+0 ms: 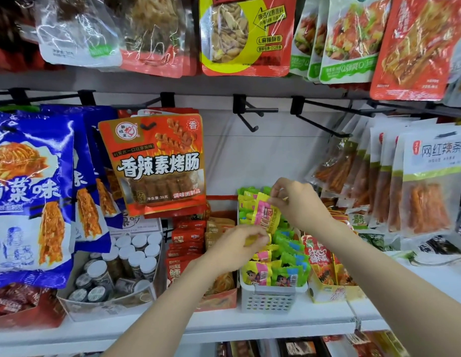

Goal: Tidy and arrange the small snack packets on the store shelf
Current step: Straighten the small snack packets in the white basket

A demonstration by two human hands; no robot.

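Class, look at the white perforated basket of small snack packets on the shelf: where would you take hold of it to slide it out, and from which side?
Probably grip the white basket by its front rim, coming from the aisle side. Cartons stand close on both sides, packets fill the top, and only the front wall faces out unobstructed.

bright, even overhead store light; white glare streaks the glossy blue foil snack bags (31,191) and clear plastic pouches (77,29). edges bow from wide-angle distortion; corners look soft.
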